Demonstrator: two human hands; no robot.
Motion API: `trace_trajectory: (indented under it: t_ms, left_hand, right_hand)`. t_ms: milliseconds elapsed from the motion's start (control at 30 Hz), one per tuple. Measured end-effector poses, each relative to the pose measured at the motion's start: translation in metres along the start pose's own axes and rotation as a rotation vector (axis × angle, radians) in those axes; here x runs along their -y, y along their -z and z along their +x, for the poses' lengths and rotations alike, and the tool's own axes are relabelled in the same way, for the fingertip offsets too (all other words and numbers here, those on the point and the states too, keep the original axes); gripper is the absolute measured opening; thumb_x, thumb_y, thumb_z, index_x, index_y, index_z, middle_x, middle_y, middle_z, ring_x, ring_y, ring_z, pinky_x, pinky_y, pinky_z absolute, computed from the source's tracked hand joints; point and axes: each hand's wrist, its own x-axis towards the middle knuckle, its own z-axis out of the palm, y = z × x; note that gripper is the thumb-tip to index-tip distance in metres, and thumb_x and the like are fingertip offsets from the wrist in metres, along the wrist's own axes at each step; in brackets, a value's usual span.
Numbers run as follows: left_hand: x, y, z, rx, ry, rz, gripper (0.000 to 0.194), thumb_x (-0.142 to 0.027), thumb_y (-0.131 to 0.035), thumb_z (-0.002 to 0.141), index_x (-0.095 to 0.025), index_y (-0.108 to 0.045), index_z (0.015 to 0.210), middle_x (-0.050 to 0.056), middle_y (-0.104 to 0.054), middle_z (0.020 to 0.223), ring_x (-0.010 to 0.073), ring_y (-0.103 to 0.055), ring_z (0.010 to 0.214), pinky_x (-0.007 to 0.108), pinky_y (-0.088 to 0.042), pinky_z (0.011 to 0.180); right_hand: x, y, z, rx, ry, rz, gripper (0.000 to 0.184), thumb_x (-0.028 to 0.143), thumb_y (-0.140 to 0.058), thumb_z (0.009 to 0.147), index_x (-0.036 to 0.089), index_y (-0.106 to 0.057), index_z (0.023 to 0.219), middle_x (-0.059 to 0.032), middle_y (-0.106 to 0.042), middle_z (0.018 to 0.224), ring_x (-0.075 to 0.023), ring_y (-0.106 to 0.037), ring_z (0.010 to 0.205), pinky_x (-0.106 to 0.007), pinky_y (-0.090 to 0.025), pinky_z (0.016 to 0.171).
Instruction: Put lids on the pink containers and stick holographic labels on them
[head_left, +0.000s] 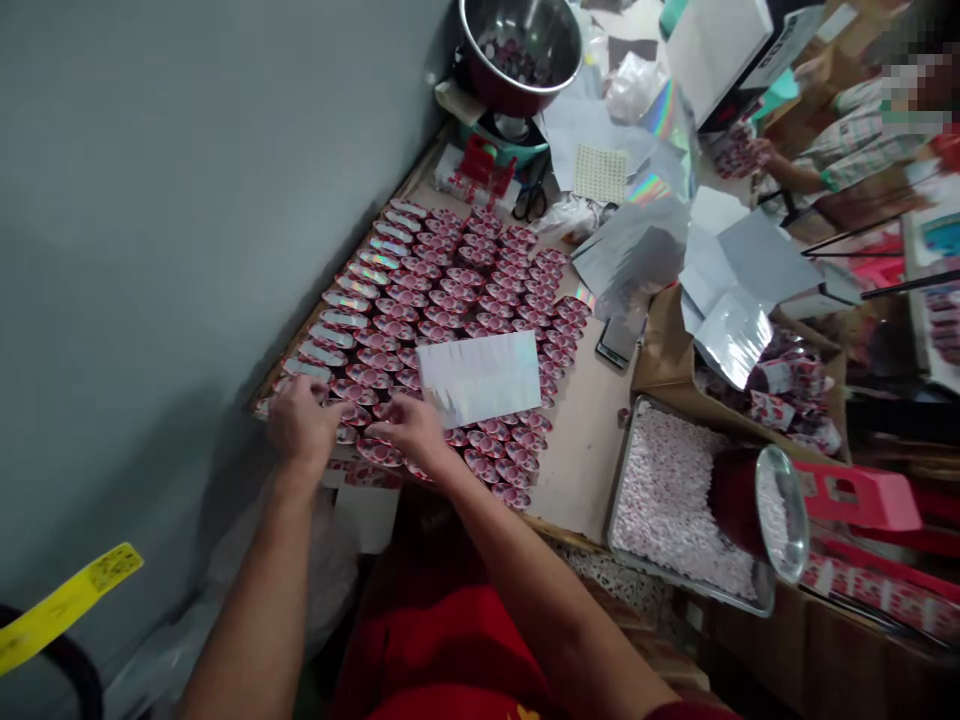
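Resting on glossy oval red packets, left hand and right hand grips unclear.

A plain grey wall fills the left. A brown table runs from near to far beside it, touching it. Red plastic furniture stands at the right. The light is soft and even.

Light: even, soft, indoor.
Glare: rainbow sheen on the foil sheet.
Blur: right edge smeared, a face pixelated.
Distortion: scene tilted.
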Motion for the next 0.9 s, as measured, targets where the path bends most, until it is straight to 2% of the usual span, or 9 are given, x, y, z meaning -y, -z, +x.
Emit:
trace_trajectory:
  t_ms: [67,167,233,300,433,567,733,833,900]
  left_hand:
    - [-0.059,-0.024,-0.005,-0.009,-0.19,0.053,0.021,-0.041,-0.075,0.088,-0.022,-0.066,0.09,0.007,-0.07,0.091,0.0303,-0.064,0.092,0.045,-0.049,0.089]
    - [-0.155,-0.076,-0.007,0.163,-0.434,0.04,0.013,-0.026,-0.07,0.095,-0.02,-0.072,0.106,0.012,-0.074,0.11,0.0314,-0.064,0.109,0.045,-0.047,0.098]
    - [-0.206,-0.112,-0.003,0.308,-0.514,0.09,0.023,-0.025,-0.071,0.094,-0.022,-0.073,0.117,0.013,-0.073,0.123,0.0323,-0.062,0.119,0.045,-0.046,0.103]
    - [-0.237,-0.14,0.004,0.447,-0.511,0.197,0.022,-0.027,-0.069,0.095,-0.022,-0.075,0.116,0.014,-0.074,0.125,0.0337,-0.063,0.12,0.046,-0.046,0.101]
    - [-0.251,-0.167,0.015,0.674,-0.371,0.269,0.023,-0.032,-0.06,0.101,-0.023,-0.081,0.107,0.014,-0.079,0.113,0.0301,-0.07,0.105,0.039,-0.05,0.089]
    - [-0.242,-0.171,0.017,0.715,-0.272,0.144,0.023,-0.03,-0.062,0.098,-0.025,-0.083,0.107,0.01,-0.081,0.112,0.0259,-0.072,0.102,0.033,-0.05,0.087]
    - [-0.236,-0.166,0.018,0.773,-0.172,0.02,0.022,-0.026,-0.064,0.093,-0.022,-0.085,0.099,0.007,-0.083,0.103,0.0218,-0.072,0.091,0.03,-0.049,0.081]
    - [-0.237,-0.159,0.015,0.807,-0.161,0.045,0.021,-0.027,-0.065,0.092,-0.021,-0.084,0.096,0.006,-0.082,0.099,0.0206,-0.07,0.087,0.029,-0.048,0.078]
    - [-0.239,-0.155,0.008,0.789,-0.162,0.131,0.021,-0.03,-0.065,0.092,-0.022,-0.084,0.092,0.006,-0.081,0.095,0.0214,-0.07,0.086,0.03,-0.047,0.076]
  right_hand:
    - [-0.032,0.051,-0.008,-0.291,0.076,-0.006,0.017,0.039,-0.073,0.092,0.022,-0.074,0.09,-0.0009,-0.073,0.085,-0.018,-0.064,0.08,-0.028,-0.046,0.075]
    - [-0.081,0.133,-0.006,-0.72,0.119,-0.244,0.022,0.03,-0.058,0.101,0.021,-0.076,0.109,-0.0096,-0.074,0.104,-0.0247,-0.062,0.101,-0.038,-0.047,0.095]
    - [-0.104,0.176,0.008,-0.773,0.189,-0.387,0.03,0.028,-0.052,0.104,0.021,-0.074,0.123,-0.0131,-0.072,0.12,-0.0276,-0.06,0.112,-0.042,-0.044,0.104]
    - [-0.12,0.201,0.026,-0.7,0.276,-0.505,0.037,0.025,-0.05,0.105,0.02,-0.069,0.135,-0.0142,-0.069,0.134,-0.0293,-0.056,0.12,-0.044,-0.041,0.109]
    - [-0.135,0.211,0.054,-0.497,0.364,-0.653,0.042,0.024,-0.046,0.106,0.019,-0.063,0.145,-0.0145,-0.065,0.145,-0.0311,-0.052,0.123,-0.044,-0.04,0.105]
    - [-0.147,0.202,0.057,-0.415,0.354,-0.702,0.045,0.021,-0.042,0.107,0.019,-0.061,0.148,-0.0142,-0.064,0.148,-0.0325,-0.051,0.125,-0.045,-0.039,0.102]
    - [-0.156,0.194,0.032,-0.409,0.437,-0.695,0.05,0.018,-0.045,0.105,0.016,-0.053,0.155,-0.0144,-0.055,0.159,-0.0307,-0.044,0.14,-0.045,-0.031,0.113]
    - [-0.157,0.199,0.011,-0.441,0.467,-0.66,0.041,0.02,-0.051,0.105,0.02,-0.063,0.143,-0.0129,-0.065,0.147,-0.0291,-0.048,0.134,-0.044,-0.029,0.113]
    - [-0.155,0.206,-0.005,-0.475,0.455,-0.644,0.027,0.023,-0.055,0.105,0.023,-0.073,0.125,-0.0103,-0.075,0.123,-0.0274,-0.053,0.121,-0.043,-0.031,0.108]
